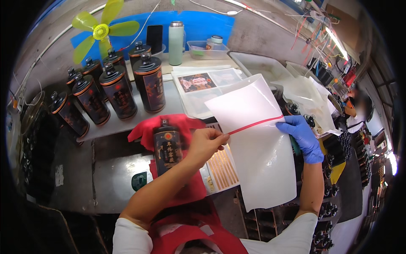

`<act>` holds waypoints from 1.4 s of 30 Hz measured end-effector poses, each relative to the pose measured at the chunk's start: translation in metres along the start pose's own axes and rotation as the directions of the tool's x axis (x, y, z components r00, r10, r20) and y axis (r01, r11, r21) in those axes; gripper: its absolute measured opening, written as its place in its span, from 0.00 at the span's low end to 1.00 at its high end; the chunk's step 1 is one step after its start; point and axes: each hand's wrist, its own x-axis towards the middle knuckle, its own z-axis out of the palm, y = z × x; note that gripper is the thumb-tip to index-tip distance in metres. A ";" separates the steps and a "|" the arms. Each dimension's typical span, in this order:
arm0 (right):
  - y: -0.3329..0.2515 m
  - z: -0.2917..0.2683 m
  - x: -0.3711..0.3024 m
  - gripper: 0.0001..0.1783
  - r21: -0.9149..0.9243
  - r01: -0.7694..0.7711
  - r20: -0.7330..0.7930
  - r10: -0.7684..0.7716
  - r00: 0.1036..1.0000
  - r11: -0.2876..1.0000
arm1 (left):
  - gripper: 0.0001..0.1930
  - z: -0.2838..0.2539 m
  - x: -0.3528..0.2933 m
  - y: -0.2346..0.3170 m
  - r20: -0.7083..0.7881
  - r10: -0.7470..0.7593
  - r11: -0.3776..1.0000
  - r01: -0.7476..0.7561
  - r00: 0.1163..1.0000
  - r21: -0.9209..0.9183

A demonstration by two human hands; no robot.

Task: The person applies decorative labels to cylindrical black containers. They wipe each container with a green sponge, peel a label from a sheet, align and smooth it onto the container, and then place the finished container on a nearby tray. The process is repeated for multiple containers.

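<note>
A glossy white sheet (266, 163) hangs bent in front of me, with a thin red strip (256, 123) running across it. My bare left hand (207, 146) pinches the left end of that strip at the sheet's edge. In a blue glove, my right hand (301, 137) grips the sheet's right edge by the strip's other end; its fingertips are partly hidden. Left of the sheet, a dark decorated bottle (167, 148) lies on a red cloth (188, 182), partly behind my left forearm. Beneath the sheet is a page of gold-coloured strips (220, 171).
Several dark bottles (118, 93) stand at the back left, near a yellow-green fan (100, 32). A green flat piece (139, 181) lies on the metal table (114, 192). Behind are a pale green flask (176, 44), printed sheets (196, 82) and plastic bins (249, 63). Another person (359, 108) is far right.
</note>
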 end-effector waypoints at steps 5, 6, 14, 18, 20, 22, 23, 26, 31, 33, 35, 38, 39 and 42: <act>0.024 -0.006 0.001 0.16 0.171 -0.114 0.041 0.109 0.993 0.979 | 0.10 -0.016 -0.011 0.016 0.064 0.053 0.981 -0.064 0.997 0.182; 0.032 -0.007 0.005 0.15 0.200 -0.133 0.046 0.127 0.991 0.971 | 0.10 -0.022 -0.015 0.022 0.078 0.090 0.971 -0.105 0.993 0.217; 0.078 -0.229 0.040 0.19 0.454 0.190 -0.458 0.044 0.888 0.871 | 0.05 -0.047 -0.037 0.095 0.030 0.168 0.985 -0.167 0.985 -0.034; 0.089 -0.255 0.039 0.21 0.090 0.216 -0.759 -0.073 0.647 0.972 | 0.08 -0.041 -0.041 0.111 0.104 0.154 0.988 -0.155 0.983 0.001; 0.079 -0.198 0.032 0.22 0.015 0.028 -0.659 -0.011 0.752 1.000 | 0.10 -0.036 -0.042 0.112 0.144 0.130 0.989 -0.139 0.981 0.055; 0.060 -0.096 0.028 0.21 0.146 0.080 -0.494 0.003 0.869 0.986 | 0.12 -0.033 -0.043 0.115 0.161 0.081 0.987 -0.101 0.984 0.124; 0.048 -0.048 0.019 0.22 0.235 0.184 -0.408 -0.075 0.910 0.954 | 0.13 -0.030 -0.045 0.116 0.169 0.041 0.994 -0.058 0.985 0.093; 0.008 0.066 -0.018 0.33 0.071 0.483 -0.166 -0.467 0.868 0.873 | 0.12 -0.029 -0.050 0.110 0.180 0.004 1.000 0.000 0.984 -0.025; -0.021 0.155 -0.030 0.33 0.081 0.513 -0.184 -0.493 0.850 0.854 | 0.15 -0.031 -0.070 0.115 0.234 0.012 0.997 0.007 0.972 -0.080; -0.013 0.164 -0.020 0.22 0.249 0.453 -0.214 -0.407 0.888 0.856 | 0.16 -0.035 -0.079 0.118 0.228 0.016 0.996 0.006 0.973 -0.094; -0.026 0.171 -0.024 0.06 0.482 0.368 -0.195 -0.313 0.930 0.795 | 0.17 -0.042 -0.086 0.120 0.216 0.027 0.993 -0.002 0.976 -0.114; -0.031 0.154 -0.029 0.07 0.548 0.122 0.131 -0.229 0.965 0.827 | 0.17 -0.063 -0.095 0.124 0.169 0.052 0.966 -0.007 0.984 -0.259; -0.026 0.149 -0.027 0.08 0.598 0.062 0.219 -0.237 0.947 0.799 | 0.17 -0.073 -0.095 0.120 0.126 0.093 0.962 -0.056 0.988 -0.267; -0.027 0.141 -0.028 0.04 0.740 -0.102 0.259 -0.142 0.955 0.665 | 0.17 -0.103 -0.099 0.097 -0.087 0.067 0.963 -0.087 0.994 -0.257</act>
